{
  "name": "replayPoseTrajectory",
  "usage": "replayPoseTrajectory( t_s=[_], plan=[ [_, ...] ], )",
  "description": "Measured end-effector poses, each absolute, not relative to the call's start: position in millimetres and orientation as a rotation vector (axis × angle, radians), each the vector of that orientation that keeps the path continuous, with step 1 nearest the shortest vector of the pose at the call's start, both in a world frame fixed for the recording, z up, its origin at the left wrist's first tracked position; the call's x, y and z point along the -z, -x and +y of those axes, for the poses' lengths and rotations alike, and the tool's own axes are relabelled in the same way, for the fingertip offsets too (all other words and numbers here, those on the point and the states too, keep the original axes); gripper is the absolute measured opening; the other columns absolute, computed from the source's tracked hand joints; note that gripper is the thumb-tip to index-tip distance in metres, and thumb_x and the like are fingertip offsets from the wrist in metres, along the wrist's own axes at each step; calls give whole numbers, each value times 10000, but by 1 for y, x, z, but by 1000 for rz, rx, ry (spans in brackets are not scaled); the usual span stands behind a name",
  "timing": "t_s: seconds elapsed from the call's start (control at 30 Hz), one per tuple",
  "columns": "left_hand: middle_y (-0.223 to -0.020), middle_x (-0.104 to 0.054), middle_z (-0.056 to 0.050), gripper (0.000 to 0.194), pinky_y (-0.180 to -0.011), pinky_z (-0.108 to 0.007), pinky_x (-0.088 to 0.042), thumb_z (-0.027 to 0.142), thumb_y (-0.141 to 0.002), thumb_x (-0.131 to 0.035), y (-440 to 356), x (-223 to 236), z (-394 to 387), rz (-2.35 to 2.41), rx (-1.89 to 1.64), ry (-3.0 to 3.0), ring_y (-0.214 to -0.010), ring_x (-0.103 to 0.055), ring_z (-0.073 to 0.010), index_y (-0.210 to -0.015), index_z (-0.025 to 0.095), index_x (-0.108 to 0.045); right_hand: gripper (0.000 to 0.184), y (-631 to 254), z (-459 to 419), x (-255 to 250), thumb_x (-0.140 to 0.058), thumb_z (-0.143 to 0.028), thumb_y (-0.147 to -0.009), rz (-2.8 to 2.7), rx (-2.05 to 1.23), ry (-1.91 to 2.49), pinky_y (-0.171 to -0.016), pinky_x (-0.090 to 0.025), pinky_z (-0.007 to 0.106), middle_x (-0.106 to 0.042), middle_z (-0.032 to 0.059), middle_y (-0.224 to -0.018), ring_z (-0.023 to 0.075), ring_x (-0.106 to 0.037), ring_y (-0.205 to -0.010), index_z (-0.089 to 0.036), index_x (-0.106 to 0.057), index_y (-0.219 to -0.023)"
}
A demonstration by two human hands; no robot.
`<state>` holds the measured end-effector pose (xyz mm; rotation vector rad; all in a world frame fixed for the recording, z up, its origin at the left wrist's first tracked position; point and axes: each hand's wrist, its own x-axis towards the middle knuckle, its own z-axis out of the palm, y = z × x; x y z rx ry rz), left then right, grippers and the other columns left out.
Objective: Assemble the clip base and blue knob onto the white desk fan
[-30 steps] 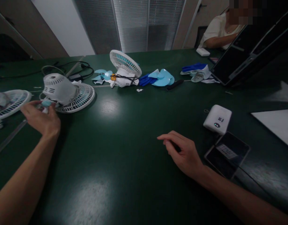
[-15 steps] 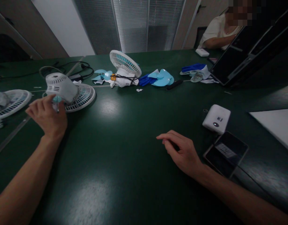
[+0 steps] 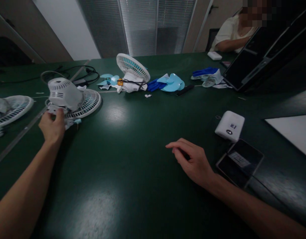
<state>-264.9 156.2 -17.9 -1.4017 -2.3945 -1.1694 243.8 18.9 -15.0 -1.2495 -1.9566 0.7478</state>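
My left hand is closed with thumb and fingers pinching a white part at the near side of a white electric fan, which lies face down on its round grille. Just right of the thumb, a small whitish piece with a light blue end rests by the grille's rim; its exact kind is unclear. My right hand lies on the green table, fingers loosely bent, index finger reaching left, nothing held.
Another fan lies at the far left. At the back are a tilted fan, light blue fan blades, a black-handled tool and blue-white gloves. A white power bank and a phone lie right. A person sits behind.
My left hand has moved slightly down and now grips the white part by the fan. The blue-ended piece that was at its fingers now lies to its right. My right hand stays still.
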Motion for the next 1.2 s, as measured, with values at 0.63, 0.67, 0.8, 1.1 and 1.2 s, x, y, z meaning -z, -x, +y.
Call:
replayPoseTrajectory(
  t_s=[0.63,0.67,0.8,1.1,1.2],
  plan=[
    [-1002,-709,-54,442,-570,-245,-541,493,-920,-630,153,11,134,-2477,1495,2048,-753,-677,-184,-1218,167,-656,225,-242,21,16,-490,-211,-1009,-1960,-779,1245,-533,-387,239,-607,7,-859,101,-530,-615,-224,-687,-1117],
    [-1007,-717,-60,448,-575,-257,-561,512,-920,-625,141,11,131,-2468,1514,2122,-770,-694,-200,-1217,178,-656,224,-241,21,16,-491,-210,-1009,-1961,-778,1248,-533,-386,240,-606,6,-854,99,-527,-609,-225,-689,-1112],
    [-973,-725,-67,381,-614,-315,-588,515,-922,-620,99,9,114,-2320,1519,2451,-792,-707,-236,-1139,209,-686,220,-239,22,17,-497,-204,-1004,-1957,-783,1256,-540,-382,243,-604,2,-851,97,-523,-604,-228,-690,-1106],
    [-1000,-664,-67,191,-677,-388,-540,406,-992,-582,27,5,63,-1896,1314,3008,-832,-638,-231,-1056,258,-682,229,-239,22,17,-512,-181,-979,-1957,-769,1257,-572,-416,247,-650,7,-892,107,-578,-658,-234,-701,-1098],
    [-1049,-649,-70,164,-733,-424,-559,399,-997,-583,11,6,45,-1873,1334,3099,-899,-640,-247,-1080,284,-665,205,-241,19,18,-514,-181,-972,-1950,-735,1254,-584,-451,244,-688,14,-895,112,-618,-666,-222,-698,-1053]
  ],
)
